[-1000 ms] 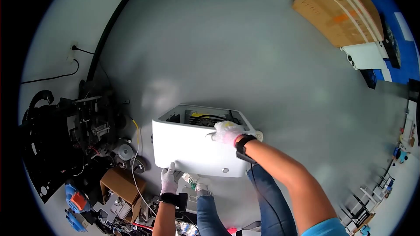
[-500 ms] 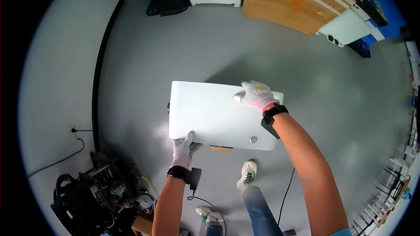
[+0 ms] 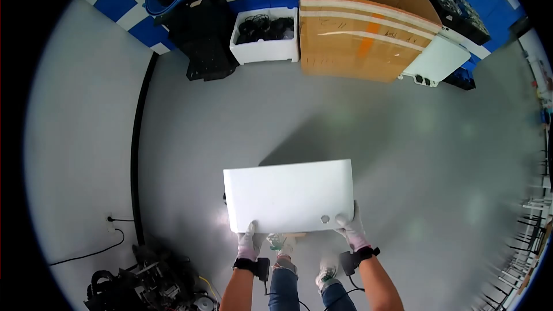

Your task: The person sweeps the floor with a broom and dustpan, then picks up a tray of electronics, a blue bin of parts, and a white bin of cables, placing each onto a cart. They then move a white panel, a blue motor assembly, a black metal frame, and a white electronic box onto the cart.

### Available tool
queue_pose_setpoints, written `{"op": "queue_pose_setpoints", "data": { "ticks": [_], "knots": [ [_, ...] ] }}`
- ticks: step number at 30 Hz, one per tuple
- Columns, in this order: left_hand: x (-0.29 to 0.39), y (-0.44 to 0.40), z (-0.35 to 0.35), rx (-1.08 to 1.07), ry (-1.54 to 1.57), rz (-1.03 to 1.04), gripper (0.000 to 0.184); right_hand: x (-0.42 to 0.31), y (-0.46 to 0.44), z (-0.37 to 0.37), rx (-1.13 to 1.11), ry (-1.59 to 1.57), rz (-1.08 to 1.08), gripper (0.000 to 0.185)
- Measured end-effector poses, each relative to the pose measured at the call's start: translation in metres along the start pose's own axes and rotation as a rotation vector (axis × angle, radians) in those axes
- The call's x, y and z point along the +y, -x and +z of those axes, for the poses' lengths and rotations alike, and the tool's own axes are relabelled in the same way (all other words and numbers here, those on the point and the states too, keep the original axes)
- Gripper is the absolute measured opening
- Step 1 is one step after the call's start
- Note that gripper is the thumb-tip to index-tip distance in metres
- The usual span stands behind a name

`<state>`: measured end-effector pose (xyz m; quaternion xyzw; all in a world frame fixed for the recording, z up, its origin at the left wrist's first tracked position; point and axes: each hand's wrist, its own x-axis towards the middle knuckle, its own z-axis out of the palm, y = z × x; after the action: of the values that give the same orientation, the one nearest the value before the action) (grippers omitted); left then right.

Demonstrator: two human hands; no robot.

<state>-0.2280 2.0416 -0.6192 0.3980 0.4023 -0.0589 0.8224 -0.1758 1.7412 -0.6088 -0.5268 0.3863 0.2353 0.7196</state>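
A white rectangular appliance-like case (image 3: pixel 288 196) with rounded corners is in front of me, over the grey floor. A round silver button (image 3: pixel 325 219) sits near its front right corner. My left hand (image 3: pixel 249 243), in a white and pink glove, grips the front left corner; the thumb lies on top and the fingers go underneath, partly hidden. My right hand (image 3: pixel 353 227), gloved alike, holds the front right corner with its thumb on the top face. A dark knob (image 3: pixel 224 198) shows at the left side. Below the front edge a tan piece (image 3: pixel 295 235) is partly visible.
Along the far wall stand a black object (image 3: pixel 210 40), a white foam box (image 3: pixel 265 50) of dark cables, a large cardboard box (image 3: pixel 363 49) and a white panel (image 3: pixel 438 57). Dark machinery (image 3: pixel 144 285) lies at lower left. Cables hang from my wrist straps near my legs.
My right hand has moved from the case's far right edge to its front right corner. The left hand keeps its corner. The case sits lower in view, and my feet have shifted.
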Motion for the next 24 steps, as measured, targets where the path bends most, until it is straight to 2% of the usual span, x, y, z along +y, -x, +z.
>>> {"op": "queue_pose_setpoints", "data": {
  "ticks": [1,3,5,9,15,18,21,24],
  "knots": [
    [-0.001,-0.003,-0.003,-0.057,0.047,-0.015,0.066,0.006,-0.010,-0.003,-0.073,-0.003,-0.073,0.088],
    [-0.006,-0.016,-0.012,-0.033,0.172,-0.134,0.071,0.017,-0.033,-0.014,-0.212,-0.013,-0.223,0.083],
    [0.007,-0.008,0.012,-0.084,0.200,-0.088,0.074,0.018,-0.031,-0.010,-0.151,-0.122,-0.239,0.080],
    [0.015,-0.009,0.013,-0.026,0.117,-0.104,0.076,-0.007,-0.017,0.002,-0.158,-0.186,-0.149,0.078],
    [0.046,-0.015,0.045,-0.059,0.053,-0.078,0.075,-0.005,-0.032,-0.009,-0.077,0.052,-0.097,0.075],
    [0.059,-0.034,0.036,-0.081,0.007,-0.075,0.074,-0.045,-0.021,0.027,-0.161,-0.209,0.020,0.073],
    [0.077,-0.051,0.034,-0.028,-0.059,-0.040,0.072,-0.019,-0.040,0.034,-0.184,-0.283,-0.069,0.073],
    [0.095,-0.072,0.034,0.018,-0.110,-0.004,0.071,-0.031,-0.046,0.059,-0.173,-0.275,-0.052,0.074]
  ]
}}
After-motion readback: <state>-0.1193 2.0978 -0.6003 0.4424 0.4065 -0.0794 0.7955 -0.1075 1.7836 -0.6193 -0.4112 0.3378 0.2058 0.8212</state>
